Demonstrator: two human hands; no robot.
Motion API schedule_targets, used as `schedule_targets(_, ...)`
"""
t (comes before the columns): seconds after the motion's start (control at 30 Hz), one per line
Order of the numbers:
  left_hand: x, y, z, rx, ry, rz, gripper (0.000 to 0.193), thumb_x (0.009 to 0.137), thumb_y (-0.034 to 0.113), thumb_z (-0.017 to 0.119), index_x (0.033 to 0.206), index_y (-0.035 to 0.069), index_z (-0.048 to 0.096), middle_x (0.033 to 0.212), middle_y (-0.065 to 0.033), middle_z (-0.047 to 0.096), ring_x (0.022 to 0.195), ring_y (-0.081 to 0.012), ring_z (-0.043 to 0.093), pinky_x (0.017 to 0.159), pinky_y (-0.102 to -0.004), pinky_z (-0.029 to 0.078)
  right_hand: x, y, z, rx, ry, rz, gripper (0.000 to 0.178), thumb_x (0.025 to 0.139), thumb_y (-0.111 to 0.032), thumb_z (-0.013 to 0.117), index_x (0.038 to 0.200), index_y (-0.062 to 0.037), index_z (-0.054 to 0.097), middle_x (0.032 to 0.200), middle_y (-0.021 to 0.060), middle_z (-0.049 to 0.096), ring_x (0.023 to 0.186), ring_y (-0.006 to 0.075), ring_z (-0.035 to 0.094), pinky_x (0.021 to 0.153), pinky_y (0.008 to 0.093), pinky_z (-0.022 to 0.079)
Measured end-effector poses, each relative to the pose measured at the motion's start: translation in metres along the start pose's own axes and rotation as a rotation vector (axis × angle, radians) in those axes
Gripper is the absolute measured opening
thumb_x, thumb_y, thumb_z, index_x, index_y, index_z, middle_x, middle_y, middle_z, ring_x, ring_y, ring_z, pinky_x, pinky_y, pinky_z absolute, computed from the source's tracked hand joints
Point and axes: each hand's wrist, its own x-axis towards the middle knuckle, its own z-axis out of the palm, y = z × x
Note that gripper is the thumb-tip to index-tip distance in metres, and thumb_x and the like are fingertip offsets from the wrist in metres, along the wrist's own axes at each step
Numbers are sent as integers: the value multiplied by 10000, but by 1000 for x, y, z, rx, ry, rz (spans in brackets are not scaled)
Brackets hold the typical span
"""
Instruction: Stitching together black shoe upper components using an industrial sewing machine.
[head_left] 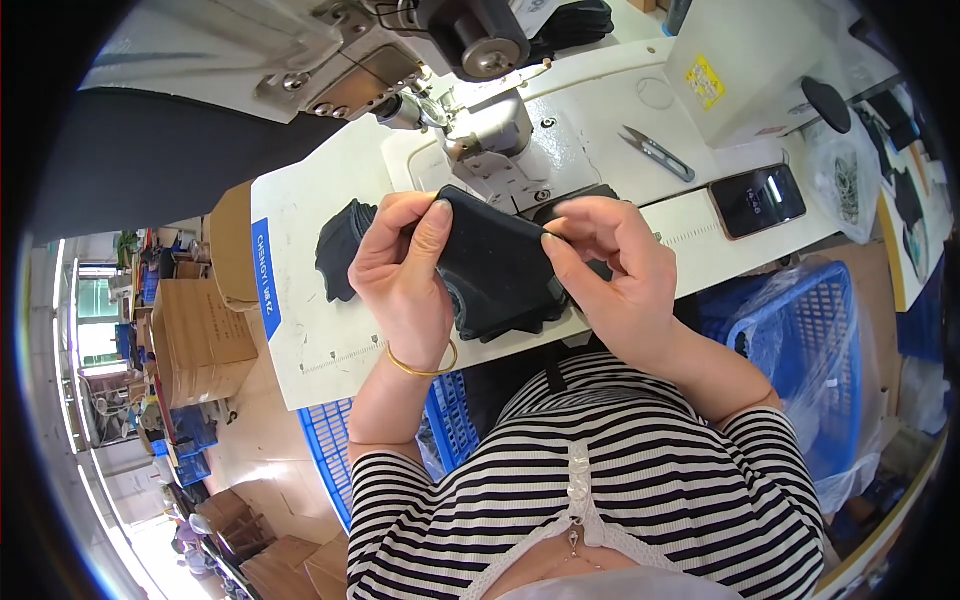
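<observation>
A black piece of fabric (490,230) is stretched between my two hands, just in front of the sewing machine (490,130). My left hand (408,255) pinches its upper left corner between thumb and forefinger. At the right end of the same edge, my right hand (620,265) pinches with thumb and fingertip. Beneath the held piece lies a stack of black fabric pieces (510,315), partly hidden by it. Another small pile of black pieces (343,250) sits on the white table left of my left hand.
On the white table (320,345) to the right lie thread snips (657,153) and a phone (757,201). A plastic bag (845,180) hangs at the table's right end. Blue plastic baskets (800,340) stand below at both sides. Cardboard boxes (200,340) are on the left floor.
</observation>
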Motion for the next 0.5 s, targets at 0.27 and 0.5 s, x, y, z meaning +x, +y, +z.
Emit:
schedule_targets(0.27,2,-2,-2,-14,-10,15,125,887,-55,664,1009,-38,684,985,-76,656,886,-118,592,825,-224,458,8,-11,-12,-142,-156,-23,133,912,-34,653,1029,29,668,809,90,674,628,123,638,594,260,515)
schedule_targets(0.5,3,3,0,57,-12,-7,81,877,-61,683,956,-49,671,911,-30,629,791,-64,541,719,-177,433,4,-18,-11,8,-218,233,132,943,-77,624,1007,27,673,720,87,664,617,121,664,545,240,494)
